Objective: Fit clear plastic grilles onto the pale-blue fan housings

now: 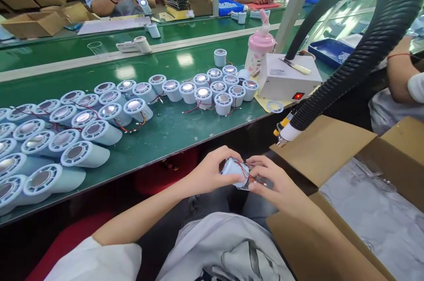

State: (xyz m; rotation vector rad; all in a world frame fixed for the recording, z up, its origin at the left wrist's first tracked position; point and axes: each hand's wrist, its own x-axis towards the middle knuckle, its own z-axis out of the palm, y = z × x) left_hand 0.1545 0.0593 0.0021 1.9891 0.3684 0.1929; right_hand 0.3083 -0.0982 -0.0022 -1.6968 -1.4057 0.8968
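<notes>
Above my lap, my left hand (220, 168) grips a light-blue cylindrical housing (236, 171) lying on its side. Thin red and black wires (250, 174) trail from it toward the right. My right hand (270, 179) has its fingers curled round a clear plastic part (244, 186) at the housing's right end; much of this part is hidden by the fingers. On the green bench beyond my hands stand many similar blue housings (223, 103) with round silvery discs in their tops, some with loose wires.
A white box (285, 75) with a lit red switch stands by a pink-lidded bottle (261, 47). A black corrugated hose (347, 69) arches down on the right. An open carton (334, 153) holds clear plastic pieces. Co-workers sit across the bench and at right.
</notes>
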